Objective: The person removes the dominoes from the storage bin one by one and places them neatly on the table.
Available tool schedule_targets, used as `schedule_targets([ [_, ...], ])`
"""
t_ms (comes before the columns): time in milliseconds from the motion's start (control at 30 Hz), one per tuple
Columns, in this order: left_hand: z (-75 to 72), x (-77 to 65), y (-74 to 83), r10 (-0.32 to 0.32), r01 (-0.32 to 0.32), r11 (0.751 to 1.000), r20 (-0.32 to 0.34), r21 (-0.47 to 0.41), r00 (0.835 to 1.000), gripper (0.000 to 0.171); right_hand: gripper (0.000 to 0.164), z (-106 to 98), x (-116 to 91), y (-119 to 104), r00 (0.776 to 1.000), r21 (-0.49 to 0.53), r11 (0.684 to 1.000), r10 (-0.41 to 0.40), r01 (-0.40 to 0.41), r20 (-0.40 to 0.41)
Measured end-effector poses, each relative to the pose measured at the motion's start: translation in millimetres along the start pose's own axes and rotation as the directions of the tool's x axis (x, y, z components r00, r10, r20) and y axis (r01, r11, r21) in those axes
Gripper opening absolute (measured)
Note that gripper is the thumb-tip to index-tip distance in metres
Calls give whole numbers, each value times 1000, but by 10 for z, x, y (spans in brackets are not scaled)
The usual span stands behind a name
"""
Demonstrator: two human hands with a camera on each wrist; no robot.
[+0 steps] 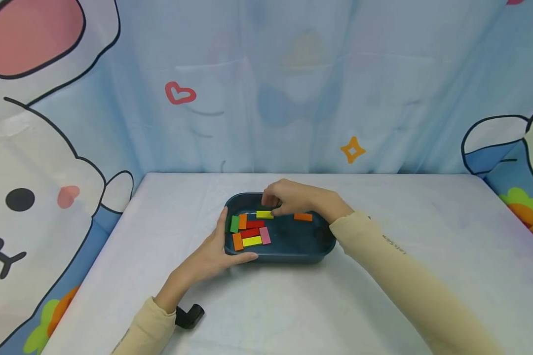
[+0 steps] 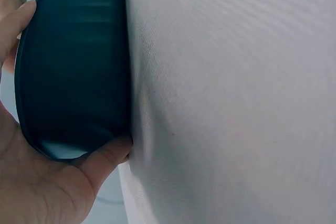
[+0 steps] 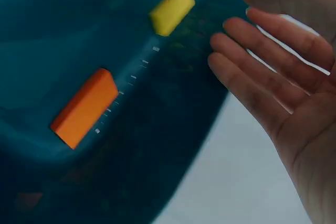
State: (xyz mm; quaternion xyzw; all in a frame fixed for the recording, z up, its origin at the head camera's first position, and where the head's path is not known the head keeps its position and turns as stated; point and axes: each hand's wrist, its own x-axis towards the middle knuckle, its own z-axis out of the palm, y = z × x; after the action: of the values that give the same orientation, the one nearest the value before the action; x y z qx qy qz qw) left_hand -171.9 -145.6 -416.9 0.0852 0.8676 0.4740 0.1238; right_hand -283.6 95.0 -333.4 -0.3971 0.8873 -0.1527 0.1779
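A dark teal tray (image 1: 293,252) with rounded corners holds several small coloured blocks. My left hand (image 1: 209,254) grips its left end, thumb along the front wall and fingers up the left side; the left wrist view shows the thumb low on the wall (image 2: 73,77). Over the back rim hovers my right hand (image 1: 288,197), nothing in its fingers. A yellow block (image 1: 264,215) lies just below its fingertips, apart from them in the right wrist view. An orange block (image 1: 303,217) lies alone farther right, under the right wrist.
At the tray's left sit a green block (image 1: 234,224), red blocks (image 1: 249,233), a pink block (image 1: 265,235), another yellow block (image 1: 251,241) and orange blocks (image 1: 237,241), close together. A white-covered table (image 1: 360,305) carries the tray. A patterned curtain (image 1: 293,88) hangs behind.
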Motion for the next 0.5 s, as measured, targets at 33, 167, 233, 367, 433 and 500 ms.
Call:
schedule_targets([
  [33, -4, -2, -1, 0, 0, 1000, 1, -1, 1000, 131, 31, 29, 43, 3, 1000, -8, 1000, 10, -10, 14],
  [167, -12, 0, -2, -2, 2, 1000, -1, 2, 1000, 132, 36, 123, 182, 8, 997, -44, 998, 43, -40, 59],
  [233, -7, 5, -4, -5, 5, 1000, -4, 7, 1000, 131, 38, 159, 225, 6, 995, -52, 998, 50, -46, 81],
  [367, 6, 14, -12, -11, 12, 1000, -5, 24, 1000, 131, 41, 229, 289, 10, 991, -69, 996, 63, -55, 118],
  [433, 6, 13, -14, -15, 16, 999, -5, 29, 1000, 132, 39, 258, 316, 13, 991, -88, 995, 57, -46, 122],
  [500, 0, 10, -18, -20, 20, 999, -10, 35, 1000, 132, 37, 288, 346, 18, 992, -115, 993, 46, -32, 120],
])
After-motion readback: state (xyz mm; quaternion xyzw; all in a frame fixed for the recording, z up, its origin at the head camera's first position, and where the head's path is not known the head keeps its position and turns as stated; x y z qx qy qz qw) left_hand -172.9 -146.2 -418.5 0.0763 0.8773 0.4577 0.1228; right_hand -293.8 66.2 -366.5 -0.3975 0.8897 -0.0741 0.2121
